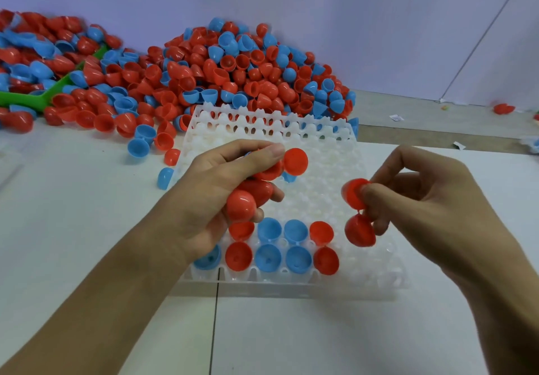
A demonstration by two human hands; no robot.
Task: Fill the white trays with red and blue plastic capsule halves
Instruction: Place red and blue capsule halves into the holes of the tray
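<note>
Now the left hand (204,196) is curled round a clutch of red halves (248,196), thumb on top, with one more red half (295,161) sticking out past the fingertips and a sliver of blue (288,177) showing just below it. The right hand (423,199) pinches two red halves: an upper one (351,193) between thumb and forefinger, and a lower one (359,231) held by the curled fingers beneath. Both hands hang above the white tray (329,167), near its middle and apart from each other.

Under them, the tray's two nearest rows are partly filled. The nearest row reads blue, red, blue, blue, red (326,261) from left to right; the row behind shows red, blue (269,229), blue, red. The remaining cells appear bare white. The tray lies on a white table (87,229), across a seam in the top.

Beyond the tray's far edge rises a big pile (233,71) of mixed red and blue halves, spilling toward the tray. Further left sits a second heap (43,48), with a green scoop (55,87) half buried in it.
</note>
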